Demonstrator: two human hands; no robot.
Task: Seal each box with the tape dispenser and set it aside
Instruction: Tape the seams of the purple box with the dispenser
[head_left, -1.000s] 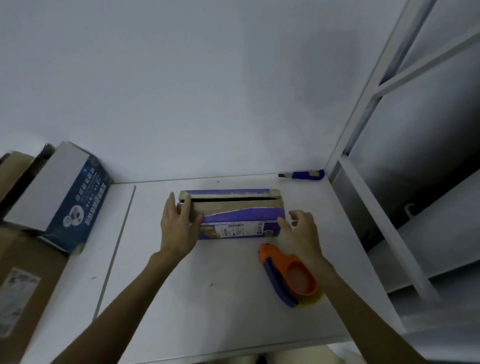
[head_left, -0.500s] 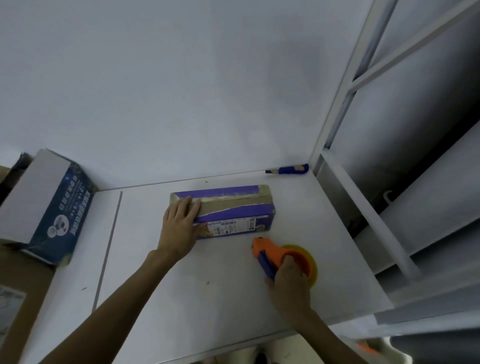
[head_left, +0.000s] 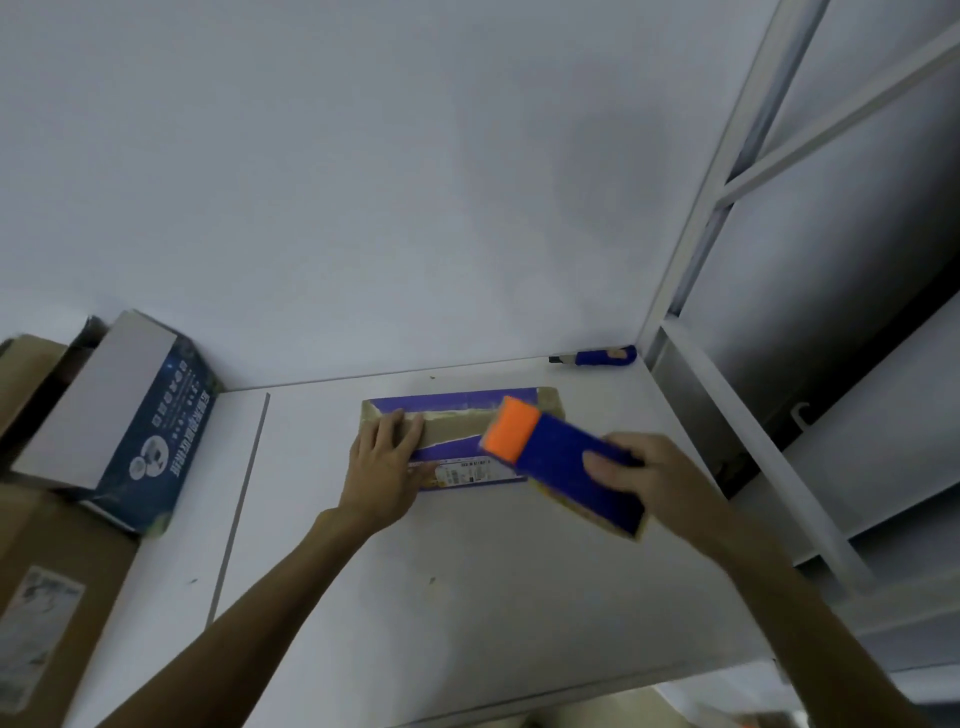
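Only the head view to go on, so here goes. The left hand (head_left: 387, 467) is lying flat on the left end of the purple box (head_left: 447, 402). Its fingers are straight across the brown top flap and its thumb is down on the near face. I'm guessing it's pinning the flaps shut and keeping the box from sliding while the tape goes on. The box is sitting in the far middle of the white table (head_left: 467, 597), long side facing the person.

The right hand (head_left: 654, 478) is wrapping its fingers around the tape dispenser (head_left: 561, 457) and holding it over the right end of the box. The orange nose is pointing far-left toward the seam, so it looks like it's lining up for a run along the top. I can't tell if it's touching the cardboard, since that part is blurry.

Materials-wise, the box is long, low cardboard with glossy purple print, a white label on the near side and raw brown flaps with ragged, torn-looking edges. The dispenser is chunky plastic, blue body and orange head, with a yellowish tape roll peeking out underneath.

A blue utility knife (head_left: 602, 356) is lying at the far right edge by the white metal frame (head_left: 727, 208). On the left a dark blue carton (head_left: 156, 431) is leaning on a plain brown box (head_left: 52, 571).
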